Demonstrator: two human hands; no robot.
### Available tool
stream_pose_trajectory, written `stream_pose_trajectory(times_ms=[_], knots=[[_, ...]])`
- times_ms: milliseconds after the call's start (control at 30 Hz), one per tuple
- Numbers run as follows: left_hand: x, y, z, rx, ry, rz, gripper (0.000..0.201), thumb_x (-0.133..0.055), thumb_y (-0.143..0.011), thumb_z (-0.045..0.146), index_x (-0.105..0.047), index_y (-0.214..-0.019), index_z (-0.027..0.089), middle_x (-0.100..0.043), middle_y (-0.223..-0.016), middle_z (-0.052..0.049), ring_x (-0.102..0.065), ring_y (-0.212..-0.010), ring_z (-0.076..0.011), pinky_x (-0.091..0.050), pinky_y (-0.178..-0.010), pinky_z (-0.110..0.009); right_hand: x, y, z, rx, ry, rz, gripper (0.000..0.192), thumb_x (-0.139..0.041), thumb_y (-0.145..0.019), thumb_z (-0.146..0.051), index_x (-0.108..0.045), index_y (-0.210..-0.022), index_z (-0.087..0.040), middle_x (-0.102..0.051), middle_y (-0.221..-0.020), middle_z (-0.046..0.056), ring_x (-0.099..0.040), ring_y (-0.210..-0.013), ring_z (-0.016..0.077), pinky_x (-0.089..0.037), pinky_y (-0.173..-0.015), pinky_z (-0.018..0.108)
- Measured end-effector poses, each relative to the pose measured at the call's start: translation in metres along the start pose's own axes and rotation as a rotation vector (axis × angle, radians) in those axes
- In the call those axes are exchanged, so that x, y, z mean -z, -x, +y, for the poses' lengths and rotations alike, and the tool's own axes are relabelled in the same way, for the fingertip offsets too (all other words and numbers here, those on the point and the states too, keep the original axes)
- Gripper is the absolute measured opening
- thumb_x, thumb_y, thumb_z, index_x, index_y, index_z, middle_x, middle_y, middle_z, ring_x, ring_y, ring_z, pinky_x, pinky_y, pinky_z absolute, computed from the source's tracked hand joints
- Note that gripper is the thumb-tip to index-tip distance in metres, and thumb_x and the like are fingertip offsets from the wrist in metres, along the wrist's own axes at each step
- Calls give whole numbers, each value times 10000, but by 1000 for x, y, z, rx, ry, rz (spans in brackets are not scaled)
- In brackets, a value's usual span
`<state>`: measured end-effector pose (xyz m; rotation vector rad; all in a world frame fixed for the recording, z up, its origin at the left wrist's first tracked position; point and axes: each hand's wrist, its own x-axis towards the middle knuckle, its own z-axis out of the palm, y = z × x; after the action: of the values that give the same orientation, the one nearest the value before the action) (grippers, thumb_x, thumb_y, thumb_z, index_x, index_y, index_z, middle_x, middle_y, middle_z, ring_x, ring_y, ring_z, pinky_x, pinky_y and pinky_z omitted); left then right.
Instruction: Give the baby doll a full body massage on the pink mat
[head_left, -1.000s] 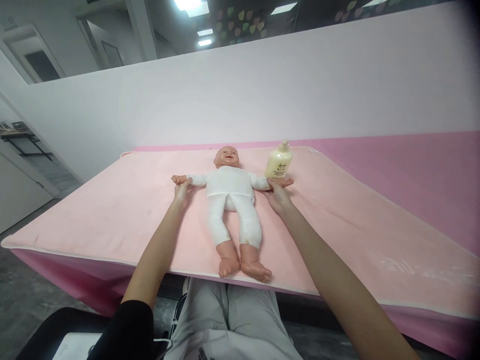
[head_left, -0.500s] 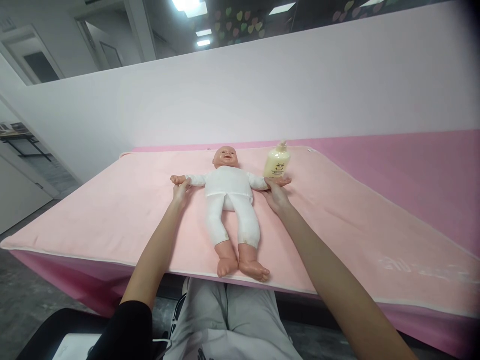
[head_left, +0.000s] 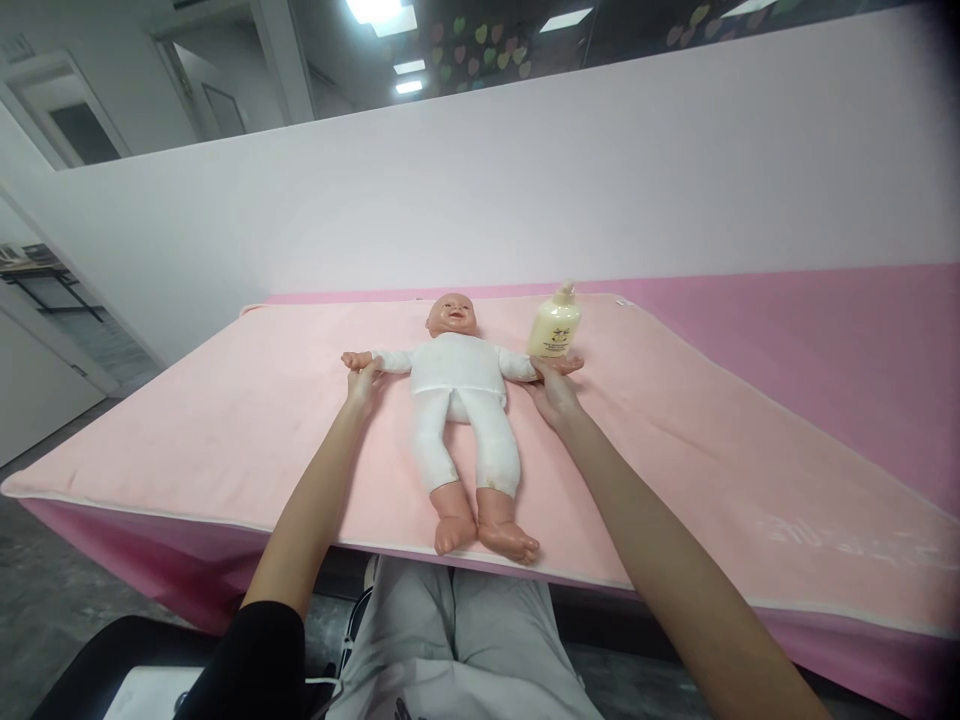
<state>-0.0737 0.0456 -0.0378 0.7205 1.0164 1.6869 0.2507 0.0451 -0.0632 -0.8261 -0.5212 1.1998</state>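
A baby doll (head_left: pixel 457 365) in a white cloth suit lies on its back, head away from me and bare feet near the table's front edge. Both its arms are stretched out sideways. My left hand (head_left: pixel 363 384) is closed round the doll's wrist on the left side. On the right side, my right hand (head_left: pixel 553 392) grips the other wrist, thumb on top and fingers partly hidden underneath. Just behind that doll hand stands a pale yellow pump bottle (head_left: pixel 554 322), upright.
A light pink towel (head_left: pixel 225 430) covers much of the table, over a darker pink cloth (head_left: pixel 847 350). A white wall (head_left: pixel 525 190) with a window above rises behind. At lower left is a black chair (head_left: pixel 90 660) with a white object (head_left: pixel 150 692) on it.
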Motion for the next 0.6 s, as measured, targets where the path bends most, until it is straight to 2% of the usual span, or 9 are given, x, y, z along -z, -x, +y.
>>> stream_pose_trajectory(times_ms=[167, 600], knots=[[2, -2, -1, -30, -57, -24, 355, -691, -737, 147, -478, -1011, 224, -634, -1014, -48, -641, -951, -176, -492, -937, -390, 1, -1, 1, 19, 10, 4, 272, -671, -749, -164, -581, -1005, -195, -621, -1190, 56, -590, -1144, 172, -538, -942, 365], [4, -6, -4, -28, -27, -22, 342, -708, -730, 141, -494, -986, 216, -629, -994, -56, -644, -923, -172, -485, -952, -404, 0, -2, 2, 35, 5, -24, 253, -650, -763, -152, -585, -1002, -202, -628, -1173, 47, -594, -1140, 169, -521, -966, 374]])
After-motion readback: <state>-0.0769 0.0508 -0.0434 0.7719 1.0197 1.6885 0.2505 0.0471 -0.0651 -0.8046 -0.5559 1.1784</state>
